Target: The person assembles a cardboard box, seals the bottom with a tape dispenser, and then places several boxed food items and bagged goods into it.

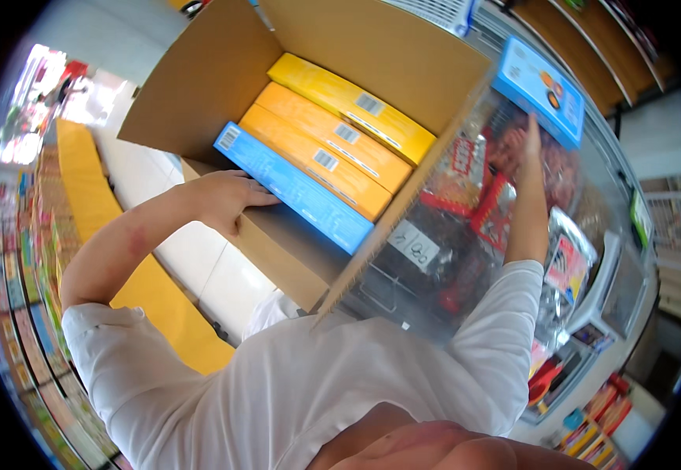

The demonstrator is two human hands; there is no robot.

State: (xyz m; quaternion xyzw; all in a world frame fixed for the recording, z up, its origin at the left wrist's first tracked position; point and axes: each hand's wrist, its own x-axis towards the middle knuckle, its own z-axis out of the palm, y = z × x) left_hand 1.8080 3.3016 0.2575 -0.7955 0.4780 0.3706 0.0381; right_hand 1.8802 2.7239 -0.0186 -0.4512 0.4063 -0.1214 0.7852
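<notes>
An open cardboard carton (375, 38) stands tilted in view before me. Inside, side by side, are a yellow box (340, 106), two orange boxes (322, 150) and a blue box (293, 188), several bearing printed codes. My left hand (226, 197) grips the carton's left rim, its fingers reaching inside against the blue box. Over on the right, another blue box (543, 88) with food pictures lies at the far side of a glass-topped freezer (369, 288). My right hand (525, 144) touches this box's near edge; whether its fingers close around it cannot be seen.
Packaged goods, including red-trimmed bags (458, 170), show under the freezer glass. A weighing scale (596, 294) stands on the right beside a silver packet (569, 252). Stocked shelves (23, 317) and a yellow-covered surface (158, 294) line the left. A white basket (434, 12) sits beyond the carton.
</notes>
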